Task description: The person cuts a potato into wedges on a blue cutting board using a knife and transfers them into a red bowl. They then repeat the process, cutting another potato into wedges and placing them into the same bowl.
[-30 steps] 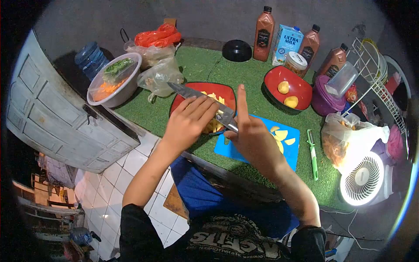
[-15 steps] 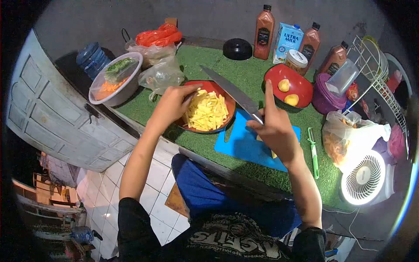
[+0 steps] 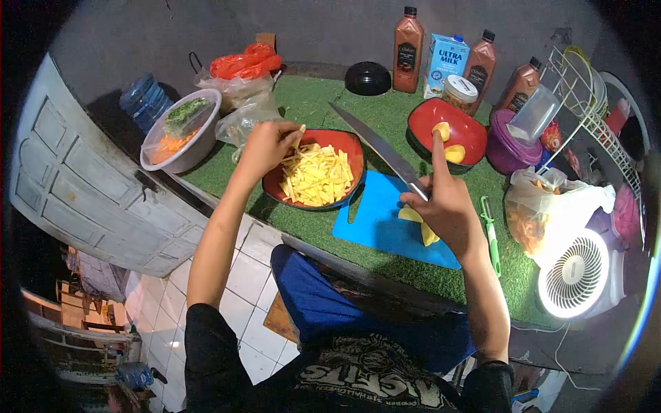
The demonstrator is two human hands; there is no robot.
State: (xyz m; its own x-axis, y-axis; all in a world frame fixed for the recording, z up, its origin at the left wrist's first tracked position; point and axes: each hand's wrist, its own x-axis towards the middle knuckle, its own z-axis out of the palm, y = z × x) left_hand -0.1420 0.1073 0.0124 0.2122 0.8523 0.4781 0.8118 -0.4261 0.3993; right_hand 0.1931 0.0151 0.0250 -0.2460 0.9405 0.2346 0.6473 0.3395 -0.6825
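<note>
Over the left rim of a red-lined bowl (image 3: 354, 148), my left hand (image 3: 270, 150) pinches a pale yellow potato strip (image 3: 300, 132). Many cut potato strips (image 3: 317, 177) fill this bowl. My right hand (image 3: 446, 206) holds a large knife (image 3: 379, 146) by its handle, the blade pointing up and left between the two bowls. Beneath the right hand, yellow potato pieces (image 3: 428, 234) lie on a blue cutting board (image 3: 375, 220), partly hidden by the hand. A second red bowl (image 3: 454, 121) contains peeled potatoes (image 3: 454, 153), beyond my extended index finger.
A colander (image 3: 205, 139) with orange and green shreds stands left, near plastic bags (image 3: 244, 89). Bottles (image 3: 408, 51) and a milk carton (image 3: 446, 65) line the back. A peeler (image 3: 490, 234), fan (image 3: 573, 274), purple container (image 3: 513, 148) and dish rack (image 3: 585, 113) are right.
My left hand has risen from the strips to the bowl's left rim, now with a strip in its fingers. The potato pieces on the board show more. The whole view has shifted slightly.
</note>
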